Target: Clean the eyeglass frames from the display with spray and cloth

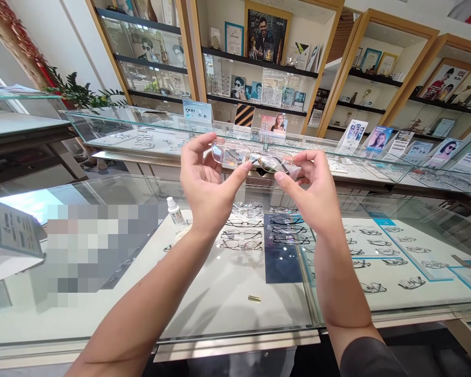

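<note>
Between my two hands a pair of eyeglasses (231, 153) with a thin metal frame is held up above the glass counter. My left hand (210, 180) grips the left lens side, its thumb near the bridge and its fingers behind. On the other side my right hand (312, 183) pinches the right lens end, with the thumb below the lens. Reflections show in both lenses. Below the hands, a small white bottle (175, 212) stands on the counter, left of my left forearm. A pale crumpled thing beside it is partly hidden by that forearm.
Under the glass counter top (220, 309) lie rows of eyeglasses (241, 234), some over a dark blue panel (282, 262). A small gold-coloured piece (254, 299) lies near the front. Another glass showcase (141, 137) with upright cards (353, 137) runs behind; shelves (255, 60) line the wall.
</note>
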